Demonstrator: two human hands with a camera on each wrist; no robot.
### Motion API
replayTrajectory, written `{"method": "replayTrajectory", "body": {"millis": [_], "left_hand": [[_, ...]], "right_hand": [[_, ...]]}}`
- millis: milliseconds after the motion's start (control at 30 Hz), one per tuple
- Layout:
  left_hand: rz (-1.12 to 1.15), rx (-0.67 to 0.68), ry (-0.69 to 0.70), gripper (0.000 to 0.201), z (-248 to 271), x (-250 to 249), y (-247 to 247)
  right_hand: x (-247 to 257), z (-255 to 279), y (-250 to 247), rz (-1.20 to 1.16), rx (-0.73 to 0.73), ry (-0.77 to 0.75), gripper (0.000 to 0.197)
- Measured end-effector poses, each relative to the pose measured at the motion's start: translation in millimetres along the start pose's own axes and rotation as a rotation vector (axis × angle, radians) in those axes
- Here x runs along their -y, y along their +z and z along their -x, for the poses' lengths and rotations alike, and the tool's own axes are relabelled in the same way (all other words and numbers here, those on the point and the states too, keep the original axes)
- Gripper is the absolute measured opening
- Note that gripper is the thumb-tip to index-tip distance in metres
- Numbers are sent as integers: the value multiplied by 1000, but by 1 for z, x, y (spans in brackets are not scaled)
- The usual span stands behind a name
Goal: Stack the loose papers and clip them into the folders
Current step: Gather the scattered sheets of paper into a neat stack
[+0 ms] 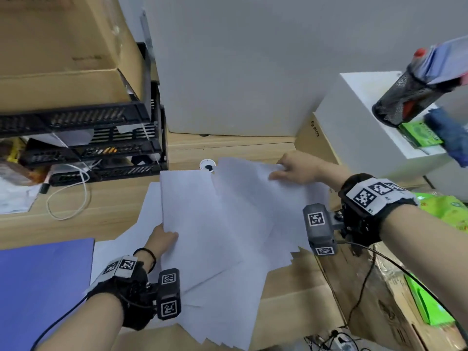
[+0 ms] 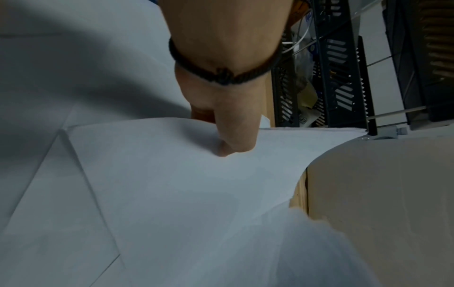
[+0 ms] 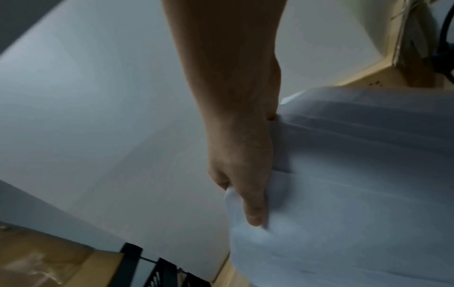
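Observation:
Several loose white papers point(image 1: 222, 224) lie fanned out over the wooden desk point(image 1: 114, 198). My left hand point(image 1: 162, 240) pinches the near left edge of the top sheets, thumb on top; in the left wrist view the thumb point(image 2: 233, 143) presses down on the papers point(image 2: 196, 203). My right hand point(image 1: 296, 168) grips the far right corner of the fan, and in the right wrist view its thumb point(image 3: 253, 205) lies over the bunched papers point(image 3: 356, 184). A blue folder point(image 1: 43, 287) lies flat at the near left.
A black tiered tray rack point(image 1: 83, 138) with cardboard boxes point(image 1: 60, 46) on top stands at the far left, a white cable point(image 1: 68, 196) looped before it. A grey partition point(image 1: 253, 67) closes the back. White boxes point(image 1: 374, 122) and a mesh pen holder point(image 1: 410, 97) sit at the right.

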State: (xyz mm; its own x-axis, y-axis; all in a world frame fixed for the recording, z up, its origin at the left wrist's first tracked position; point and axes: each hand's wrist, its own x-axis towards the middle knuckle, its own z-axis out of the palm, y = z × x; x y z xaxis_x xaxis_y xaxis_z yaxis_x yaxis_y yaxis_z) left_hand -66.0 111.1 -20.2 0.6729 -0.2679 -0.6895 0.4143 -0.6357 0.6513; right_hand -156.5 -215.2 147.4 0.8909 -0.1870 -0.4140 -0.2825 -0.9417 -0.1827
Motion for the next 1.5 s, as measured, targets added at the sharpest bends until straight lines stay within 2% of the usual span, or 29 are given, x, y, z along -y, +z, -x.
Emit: {"method": "replayTrajectory", "body": {"millis": [100,233,333,400,433,500,667,733,833,967,1100,1200,1267,1367,1433,1500], "left_hand": [[-39,36,33,40,3,-4,-4],[-10,69,52,31,12,-17,-6],[99,67,37,37,15,-17,-12],[216,54,25,42,17,-12,-18],[266,46,22,44,19,-9,-21],[352,63,37,44,25,-5,-26],[396,180,53,37,47,-3,-37],[375,212,38,34,51,-2,-42],[366,269,28,33,56,2,-46],[342,295,81,33,65,0,-42],[381,335,135,52,66,-2,-41],[471,390,154,34,67,-10,-40],[433,316,218,27,62,-21,-38],[409,143,395,38,58,-45,-40],[460,142,492,46,63,-63,-46],[501,127,543,46,67,-76,-50]], "right_hand": [[15,18,-27,-72,-258,-34,52],[42,36,-53,-342,-577,-56,49],[47,42,-47,-818,-710,-72,35],[44,42,-24,-1104,-753,-22,18],[43,43,-9,-1186,-751,33,16],[45,40,32,-1267,-656,176,30],[55,38,138,-1292,-165,409,53],[57,37,164,-1295,-59,411,49],[61,37,178,-1377,5,403,36],[72,42,173,-1404,52,333,32],[76,46,174,-1241,23,309,32],[78,47,170,-1183,-28,306,35],[82,46,158,-1199,-76,275,38],[89,39,128,-1280,-226,229,38],[92,36,104,-1344,-315,200,31],[92,36,87,-1378,-336,156,25]]}}
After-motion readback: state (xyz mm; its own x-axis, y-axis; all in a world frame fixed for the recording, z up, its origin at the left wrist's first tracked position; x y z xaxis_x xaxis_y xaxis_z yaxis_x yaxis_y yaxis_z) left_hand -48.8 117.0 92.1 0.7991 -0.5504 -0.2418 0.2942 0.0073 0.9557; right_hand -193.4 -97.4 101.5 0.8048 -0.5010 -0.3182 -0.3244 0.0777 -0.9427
